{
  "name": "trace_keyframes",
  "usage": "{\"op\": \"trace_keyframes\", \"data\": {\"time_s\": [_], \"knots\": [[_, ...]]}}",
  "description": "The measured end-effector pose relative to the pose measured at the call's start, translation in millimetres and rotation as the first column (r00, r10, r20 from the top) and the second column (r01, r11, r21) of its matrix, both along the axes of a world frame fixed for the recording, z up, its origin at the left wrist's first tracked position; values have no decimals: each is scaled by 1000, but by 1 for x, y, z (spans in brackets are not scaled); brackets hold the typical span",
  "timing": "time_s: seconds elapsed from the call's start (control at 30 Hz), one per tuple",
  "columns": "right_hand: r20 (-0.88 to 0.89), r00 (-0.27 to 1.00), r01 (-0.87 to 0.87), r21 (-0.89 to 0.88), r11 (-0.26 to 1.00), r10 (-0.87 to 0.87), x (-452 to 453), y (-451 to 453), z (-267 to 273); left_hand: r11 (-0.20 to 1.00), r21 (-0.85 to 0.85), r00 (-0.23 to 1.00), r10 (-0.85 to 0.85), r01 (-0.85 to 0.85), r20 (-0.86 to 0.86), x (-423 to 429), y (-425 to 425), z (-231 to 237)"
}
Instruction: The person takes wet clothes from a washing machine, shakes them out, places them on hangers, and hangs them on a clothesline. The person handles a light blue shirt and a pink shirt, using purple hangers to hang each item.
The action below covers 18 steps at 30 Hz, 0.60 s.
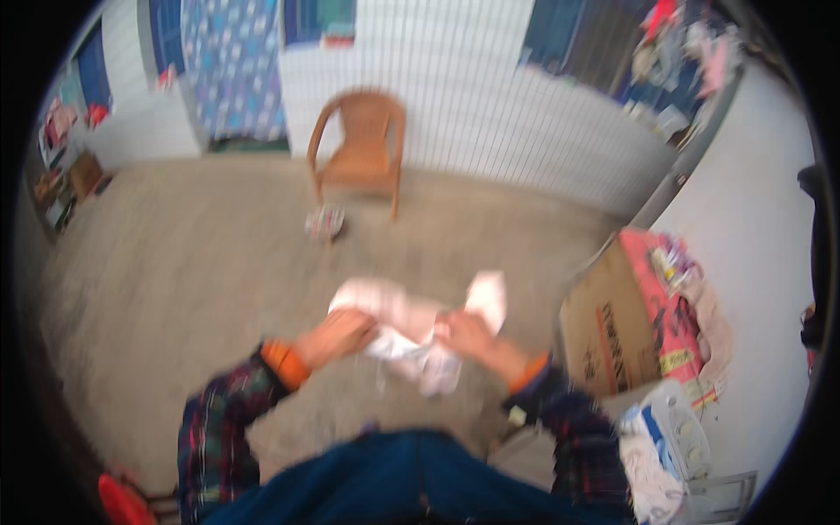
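Note:
A pale pink piece of cloth, probably a garment (420,315), hangs in front of me above the floor. My left hand (338,335) grips its left part, and my right hand (466,335) grips it nearer the right side. One end flares up past my right hand, and a whitish lower part dangles between the hands. Motion blur hides its exact shape. At my lower right, a white twin-tub washing machine (689,426) with round knobs has light and blue cloth lying on it.
A brown wicker armchair (364,141) stands against the white wall, with a small patterned stool (325,223) before it. To the right, a large cardboard box (600,321) leans beside pink fabric (646,282). Something red (121,499) is at lower left. Clothes (682,52) hang at upper right.

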State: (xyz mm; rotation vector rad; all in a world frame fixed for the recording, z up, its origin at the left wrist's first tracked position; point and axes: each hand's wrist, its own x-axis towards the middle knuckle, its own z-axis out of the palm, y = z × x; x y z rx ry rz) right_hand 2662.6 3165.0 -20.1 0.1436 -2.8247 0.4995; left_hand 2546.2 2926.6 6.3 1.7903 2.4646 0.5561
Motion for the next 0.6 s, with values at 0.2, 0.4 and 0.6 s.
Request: {"op": "trace_keyframes", "data": {"time_s": [0.2,0.4,0.6], "knots": [[-440,848,139,-352,926,-295,-14,19,15,780,593,978,200,-197,60,-16,17,6],[-80,942,267,-409,873,-326,-6,19,41,614,633,879,270,-472,394,-4,32,41],[76,979,-172,-208,963,191,1,54,15,966,-51,967,-253,255,38,11,65,33]]}}
